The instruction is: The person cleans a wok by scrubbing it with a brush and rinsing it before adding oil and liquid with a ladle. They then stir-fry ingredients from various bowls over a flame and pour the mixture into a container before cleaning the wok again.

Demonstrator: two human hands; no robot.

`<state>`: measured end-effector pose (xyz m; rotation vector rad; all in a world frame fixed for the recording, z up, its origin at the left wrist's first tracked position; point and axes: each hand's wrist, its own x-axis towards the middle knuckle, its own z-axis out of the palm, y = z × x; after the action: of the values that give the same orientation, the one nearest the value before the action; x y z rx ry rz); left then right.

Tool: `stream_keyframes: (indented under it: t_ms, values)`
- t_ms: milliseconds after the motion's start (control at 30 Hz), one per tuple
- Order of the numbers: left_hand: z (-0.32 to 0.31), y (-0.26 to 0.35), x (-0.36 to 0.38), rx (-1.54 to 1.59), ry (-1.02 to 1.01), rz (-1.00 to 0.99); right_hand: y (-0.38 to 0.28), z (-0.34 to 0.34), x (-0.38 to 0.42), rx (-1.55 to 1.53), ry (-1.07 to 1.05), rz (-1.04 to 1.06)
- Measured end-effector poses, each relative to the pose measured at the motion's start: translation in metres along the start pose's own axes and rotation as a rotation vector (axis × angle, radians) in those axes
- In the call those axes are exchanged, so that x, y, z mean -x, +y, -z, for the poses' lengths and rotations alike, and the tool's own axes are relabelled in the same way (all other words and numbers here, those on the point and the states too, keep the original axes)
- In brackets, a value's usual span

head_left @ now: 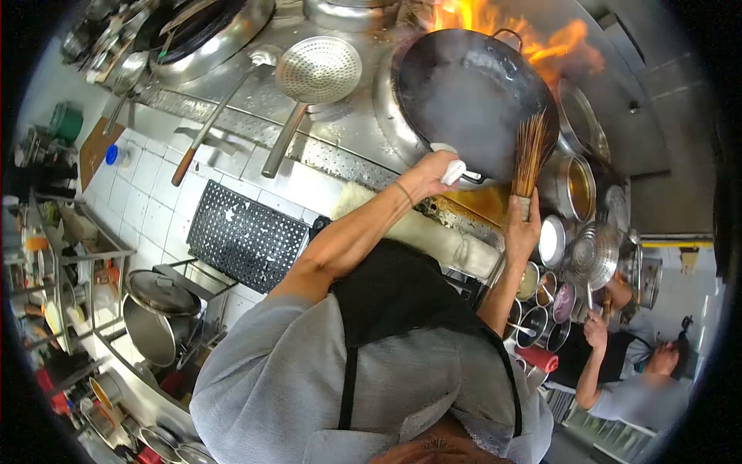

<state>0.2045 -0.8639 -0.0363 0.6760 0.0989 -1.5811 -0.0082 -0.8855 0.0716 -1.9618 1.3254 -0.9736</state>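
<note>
My left hand [433,172] is closed round the near handle of a large dark wok [485,108], with a folded white cloth [454,172] in its grip. Steam hangs inside the wok, which sits on the burner ring [384,104]; flames [533,39] rise behind its far rim. In my right hand [524,226] is a bamboo wok brush [530,151], held by its bound end with the bristles pointing up toward the wok's right side.
A perforated strainer [318,71] and a long-handled ladle [220,108] lie on the steel stove at left. Metal pots [576,188] and several seasoning containers [545,288] stand at right. Beyond them, a co-worker [638,383] holds another strainer [593,255]. A black perforated mat [247,232] lies at left.
</note>
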Motion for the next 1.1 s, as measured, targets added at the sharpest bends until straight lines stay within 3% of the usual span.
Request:
stream_keyframes:
  t_ms: [33,133,267,600,1100]
  values:
    - [-0.001,0.001,0.007,0.018,-0.043,0.026,-0.012,0.006,0.001,-0.056,0.001,-0.051]
    - [-0.011,-0.002,0.025,0.085,-0.069,0.091,-0.019,0.016,0.001,0.040,0.094,0.102]
    - [0.001,-0.011,0.029,0.115,-0.101,0.134,-0.030,0.025,0.006,0.072,0.104,0.138]
    - [0.018,-0.020,0.039,0.236,-0.270,0.160,-0.059,0.028,0.022,-0.130,0.021,0.058]
    - [0.029,-0.021,0.043,0.350,-0.473,0.220,-0.083,0.021,0.027,-0.116,-0.013,0.143]
